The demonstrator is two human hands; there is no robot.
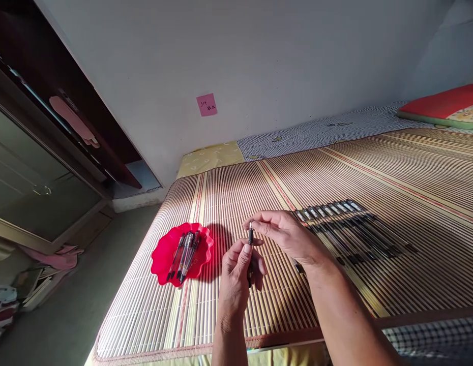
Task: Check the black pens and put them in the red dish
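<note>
My left hand [236,274] is closed round the barrel of a black pen [250,236], which stands roughly upright above the bamboo mat [259,193]. My right hand [286,234] pinches the pen's top end with thumb and fingertips. To the left lies a red scalloped plate [162,251] holding several black pens [185,249]. Right of my hands, a row of several more black pens [347,229] lies side by side on the mat.
The mat covers a bed against a white wall with a pink sticky note [206,104]. A red cushion [442,104] sits at the far right. A dark cabinet [49,127] and floor clutter [41,269] are to the left.
</note>
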